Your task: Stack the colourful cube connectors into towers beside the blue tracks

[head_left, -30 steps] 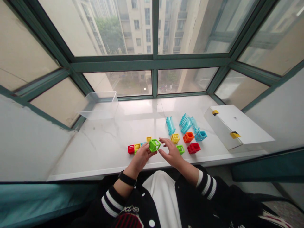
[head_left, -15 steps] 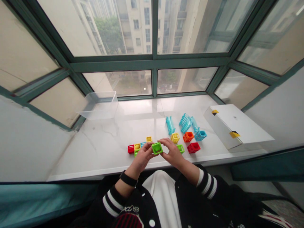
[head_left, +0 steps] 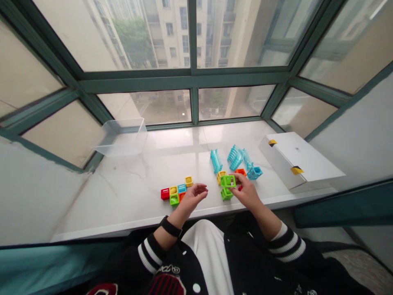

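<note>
My right hand grips a green cube block by its right side. Just below that block in view is a second green block; whether the two touch I cannot tell. A yellow block is close behind, and an orange block and a red block are partly hidden by the hand. My left hand holds nothing, fingers apart and curved. Beside it lies a cluster of blocks: red, yellow, blue and green, with another yellow block at its upper right.
Clear blue track pieces and a blue cube block lie at the right back. A white box with yellow-black tabs stands at the far right. A transparent bin sits back left by the window frame.
The green block has moved right in my right hand, from between both hands to above the other green block. My left hand has let go of it.
</note>
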A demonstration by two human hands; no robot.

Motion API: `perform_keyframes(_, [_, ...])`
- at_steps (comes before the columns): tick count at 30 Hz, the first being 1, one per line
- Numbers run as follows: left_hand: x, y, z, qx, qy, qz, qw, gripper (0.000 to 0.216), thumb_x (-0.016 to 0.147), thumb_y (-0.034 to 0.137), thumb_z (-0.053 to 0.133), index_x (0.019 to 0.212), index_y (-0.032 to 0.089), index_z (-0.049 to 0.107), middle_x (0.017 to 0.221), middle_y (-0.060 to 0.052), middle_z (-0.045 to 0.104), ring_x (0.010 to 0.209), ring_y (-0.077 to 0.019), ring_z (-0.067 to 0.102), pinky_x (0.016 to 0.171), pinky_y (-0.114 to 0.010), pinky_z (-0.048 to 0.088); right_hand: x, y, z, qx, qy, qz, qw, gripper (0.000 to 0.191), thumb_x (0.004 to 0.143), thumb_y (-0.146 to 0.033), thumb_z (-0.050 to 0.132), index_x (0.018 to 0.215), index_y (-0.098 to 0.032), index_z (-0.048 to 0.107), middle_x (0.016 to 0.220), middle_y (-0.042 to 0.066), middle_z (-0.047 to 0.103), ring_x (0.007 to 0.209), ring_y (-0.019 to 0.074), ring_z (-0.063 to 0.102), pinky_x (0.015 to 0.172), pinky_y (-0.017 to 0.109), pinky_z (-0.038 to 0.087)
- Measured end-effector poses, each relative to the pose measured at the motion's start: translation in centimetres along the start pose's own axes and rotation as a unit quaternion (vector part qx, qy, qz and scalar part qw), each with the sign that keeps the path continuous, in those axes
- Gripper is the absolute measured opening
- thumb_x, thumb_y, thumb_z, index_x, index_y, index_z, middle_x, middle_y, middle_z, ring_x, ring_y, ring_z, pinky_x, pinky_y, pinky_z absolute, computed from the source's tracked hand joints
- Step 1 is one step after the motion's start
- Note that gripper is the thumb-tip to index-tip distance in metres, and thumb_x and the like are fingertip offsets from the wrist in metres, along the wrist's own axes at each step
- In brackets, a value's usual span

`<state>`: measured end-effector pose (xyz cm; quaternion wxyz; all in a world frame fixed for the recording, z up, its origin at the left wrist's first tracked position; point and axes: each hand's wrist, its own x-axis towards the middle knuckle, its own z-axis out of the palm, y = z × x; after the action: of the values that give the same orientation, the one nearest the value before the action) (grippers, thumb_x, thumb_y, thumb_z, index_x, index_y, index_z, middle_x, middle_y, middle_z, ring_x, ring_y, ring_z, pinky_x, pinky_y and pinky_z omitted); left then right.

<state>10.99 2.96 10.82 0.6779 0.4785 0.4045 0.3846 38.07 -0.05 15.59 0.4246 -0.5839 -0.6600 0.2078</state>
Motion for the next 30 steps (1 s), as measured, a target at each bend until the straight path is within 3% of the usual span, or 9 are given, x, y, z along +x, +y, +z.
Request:
perform_keyframes(5, [1.8,-1.2,2.1,0.162,-0.035,0.031,0.986,0.043,0.077,0.040,0.087,0.111,0.020,0.070,0.112,-0.011,0.074,0.102,-0.0241,0.071,0.093,-0.044,0.059,-0.9,2.1,-2.6,-0.027,0.020,0.037,0.999,0.040,0.087,-0.037,0.072,0.124,-0.024,0.066,0.110,0.007,0.076,0.089,0.0242,0.072,0.087,0.039,0.059])
perform_keyframes(9, [3.1,-2.4,3.9,0.253,-0.055,0.068,0.963,0.052,0.077,0.034,0.086,0.124,0.022,0.067,0.126,-0.012,0.071,0.106,-0.0262,0.071,0.091,-0.044,0.059,-1.4,3.1,-3.2,-0.082,0.008,0.034,0.996,0.036,0.086,-0.036,0.073,0.120,-0.024,0.069,0.112,0.008,0.076,0.098,0.0273,0.071,0.093,0.042,0.057])
perform_keyframes(13, [4.2,-3.3,5.1,0.313,-0.063,0.095,0.943,0.061,0.071,0.033,0.090,0.126,0.023,0.066,0.128,-0.012,0.070,0.109,-0.0295,0.069,0.094,-0.047,0.057,-1.6,3.8,-2.8,-0.117,-0.023,0.012,0.993,0.036,0.083,-0.033,0.075,0.118,-0.023,0.070,0.110,0.009,0.076,0.104,0.0299,0.069,0.096,0.044,0.055])
perform_keyframes(19, [5.1,-4.2,6.1,0.370,-0.074,0.133,0.916,0.055,0.073,0.030,0.089,0.122,0.022,0.066,0.121,-0.011,0.071,0.111,-0.0313,0.069,0.100,-0.048,0.054,-1.4,4.1,-1.7,-0.126,-0.054,-0.002,0.991,0.039,0.083,-0.028,0.075,0.121,-0.023,0.070,0.114,0.010,0.076,0.108,0.0310,0.067,0.099,0.047,0.054])
perform_keyframes(25, [5.2,-4.6,6.2,0.425,-0.083,0.123,0.893,0.043,0.079,0.025,0.083,0.117,0.021,0.064,0.116,-0.009,0.073,0.107,-0.0293,0.070,0.094,-0.043,0.056,-1.1,4.6,-1.2,-0.131,-0.068,-0.010,0.989,0.038,0.083,-0.025,0.076,0.121,-0.020,0.071,0.111,0.011,0.076,0.105,0.0298,0.068,0.096,0.045,0.054])
perform_keyframes(30, [5.1,-4.3,6.3,0.429,-0.088,0.115,0.892,0.038,0.081,0.024,0.079,0.115,0.022,0.064,0.113,-0.006,0.074,0.101,-0.0252,0.072,0.090,-0.038,0.057,-1.2,4.8,-0.9,-0.137,-0.076,-0.009,0.988,0.038,0.084,-0.025,0.077,0.121,-0.021,0.071,0.110,0.010,0.077,0.103,0.0296,0.069,0.094,0.044,0.054])
